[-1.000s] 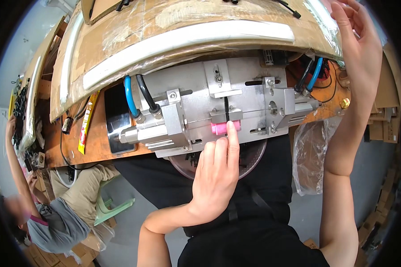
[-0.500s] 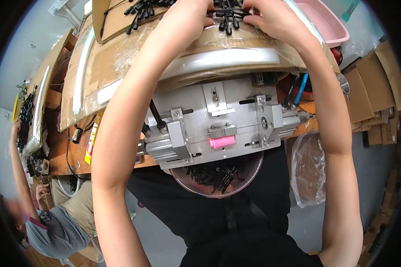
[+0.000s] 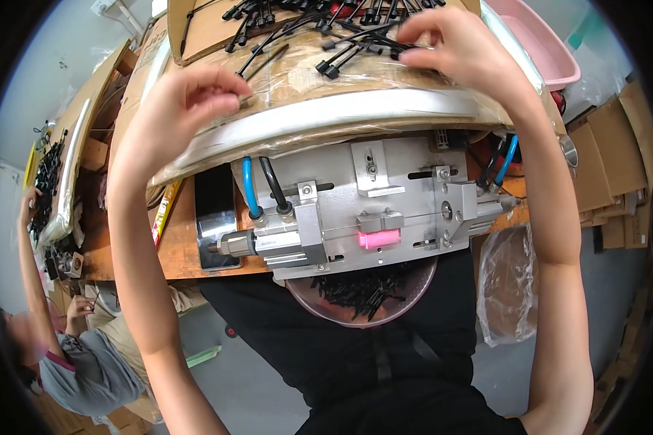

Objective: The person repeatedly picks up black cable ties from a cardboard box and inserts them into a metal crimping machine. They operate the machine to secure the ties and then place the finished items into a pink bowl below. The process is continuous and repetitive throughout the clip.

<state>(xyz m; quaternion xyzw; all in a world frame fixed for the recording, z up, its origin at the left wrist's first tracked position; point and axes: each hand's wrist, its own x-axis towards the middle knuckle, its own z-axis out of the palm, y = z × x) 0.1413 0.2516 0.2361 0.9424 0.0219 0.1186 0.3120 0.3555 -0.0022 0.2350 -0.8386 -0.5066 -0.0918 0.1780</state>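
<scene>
Cables (image 3: 363,33) slim, cardboard (image 3: 297,80) scuffed, plate (image 3: 339,174) metallic

Bright light, dark curved edges

Beyond the metal fixture (image 3: 334,165), the left hand (image 3: 175,114) and right hand (image 3: 471,51) are hovering beside black leads (image 3: 332,72). A pink block (image 3: 379,239) is sitting on the fixture; a bowl (image 3: 305,299) is holding black parts (image 3: 363,293) below its near edge.
</scene>
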